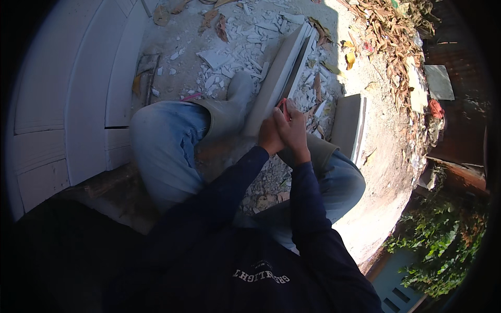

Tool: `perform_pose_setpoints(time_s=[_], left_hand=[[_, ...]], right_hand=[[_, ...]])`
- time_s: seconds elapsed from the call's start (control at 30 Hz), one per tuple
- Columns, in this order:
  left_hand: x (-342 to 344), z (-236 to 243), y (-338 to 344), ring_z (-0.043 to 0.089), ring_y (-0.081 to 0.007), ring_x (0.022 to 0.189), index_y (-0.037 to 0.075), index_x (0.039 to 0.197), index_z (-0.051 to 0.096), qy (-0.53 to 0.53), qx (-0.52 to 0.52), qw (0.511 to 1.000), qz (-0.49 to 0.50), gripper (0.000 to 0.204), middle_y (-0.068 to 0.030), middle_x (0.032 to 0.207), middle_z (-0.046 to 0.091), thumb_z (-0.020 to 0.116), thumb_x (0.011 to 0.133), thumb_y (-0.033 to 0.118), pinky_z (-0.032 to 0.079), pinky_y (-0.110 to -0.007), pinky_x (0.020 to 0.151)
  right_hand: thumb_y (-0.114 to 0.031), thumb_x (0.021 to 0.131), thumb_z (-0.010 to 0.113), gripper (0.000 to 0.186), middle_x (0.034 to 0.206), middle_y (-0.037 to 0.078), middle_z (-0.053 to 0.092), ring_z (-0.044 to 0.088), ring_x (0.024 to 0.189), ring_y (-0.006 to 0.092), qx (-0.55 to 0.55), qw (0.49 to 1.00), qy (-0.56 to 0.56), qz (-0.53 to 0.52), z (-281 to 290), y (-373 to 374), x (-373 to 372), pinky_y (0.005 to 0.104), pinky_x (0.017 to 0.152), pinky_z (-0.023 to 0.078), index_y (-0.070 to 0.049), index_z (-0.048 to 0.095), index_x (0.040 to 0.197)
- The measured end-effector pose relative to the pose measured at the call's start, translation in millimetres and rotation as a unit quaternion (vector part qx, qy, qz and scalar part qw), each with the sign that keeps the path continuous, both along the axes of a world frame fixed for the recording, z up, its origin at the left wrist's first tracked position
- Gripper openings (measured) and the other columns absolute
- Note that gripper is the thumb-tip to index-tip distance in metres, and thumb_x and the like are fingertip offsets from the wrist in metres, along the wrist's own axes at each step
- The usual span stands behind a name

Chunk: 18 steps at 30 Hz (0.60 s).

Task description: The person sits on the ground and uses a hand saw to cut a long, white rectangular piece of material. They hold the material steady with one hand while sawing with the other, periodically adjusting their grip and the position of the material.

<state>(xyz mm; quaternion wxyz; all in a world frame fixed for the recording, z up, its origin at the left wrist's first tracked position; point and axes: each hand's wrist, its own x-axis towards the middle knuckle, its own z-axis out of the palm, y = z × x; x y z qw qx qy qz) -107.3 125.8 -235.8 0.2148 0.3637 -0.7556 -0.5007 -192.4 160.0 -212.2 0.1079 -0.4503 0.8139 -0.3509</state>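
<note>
A long grey-white board (275, 78) with a dark groove along it lies slanting away from me between my boots. At its near end my right hand (295, 129) is closed around a small red tool (283, 107); its working end is hidden, so its exact kind does not show. My left hand (270, 136) is closed and pressed against the right one, beside the board's edge. Whatever its fingers hold is hidden.
Broken white pieces (213, 58) litter the ground around the board. A shorter grey board (345, 119) stands to the right of my knee. Pale stacked panels (86, 78) line the left. Dry leaves (389, 36) lie at the far right, and a green bush (443, 240) grows at the lower right.
</note>
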Motion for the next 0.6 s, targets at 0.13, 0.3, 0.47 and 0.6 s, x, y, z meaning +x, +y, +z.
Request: perform_pose_setpoints(time_s=[0.13,0.3,0.47,0.6], left_hand=[[12.8,-45.0,-20.7,0.068,-0.0425,0.095,0.002,0.110,0.062,0.077,-0.006,0.997,-0.029,0.034,-0.0229,0.097,0.071,0.071,0.086,0.024,0.054,-0.048,0.079],[15.5,-9.5,-28.1,0.071,-0.0378,0.080,-0.001,0.107,0.068,0.063,0.221,0.973,-0.025,0.031,-0.0212,0.088,0.073,0.072,0.087,0.023,0.054,-0.044,0.074],[-3.2,-2.2,-3.9,0.070,-0.0440,0.086,-0.003,0.098,0.070,-0.069,0.018,0.997,-0.019,0.019,-0.0264,0.088,0.071,0.065,0.086,0.012,0.054,-0.047,0.075],[-13.3,8.1,12.1,0.067,-0.0467,0.093,-0.002,0.099,0.070,-0.097,-0.007,0.995,0.005,0.020,-0.0281,0.094,0.070,0.062,0.085,0.010,0.053,-0.051,0.080]], right_hand=[[-0.037,0.093,0.062,0.066,0.127,0.038,0.060,0.065,0.116,0.0409,0.108,0.994,0.012,-0.019,20.0,-22.9,25.2,0.0427,0.102,0.047,0.017,0.055,0.131],[-0.035,0.099,0.056,0.058,0.120,0.035,0.064,0.068,0.109,0.0367,0.000,0.974,-0.207,-0.087,15.9,-13.7,16.4,0.0422,0.096,0.049,0.015,0.058,0.130],[-0.036,0.101,0.055,0.045,0.103,0.028,0.070,0.069,0.098,0.0370,-0.120,0.960,-0.160,-0.198,-110.7,41.6,26.4,0.0439,0.085,0.051,0.006,0.065,0.114],[-0.036,0.101,0.056,0.041,0.096,0.026,0.069,0.070,0.094,0.0383,-0.082,0.960,-0.191,-0.187,-156.2,49.2,49.8,0.0458,0.080,0.050,0.003,0.065,0.107]])
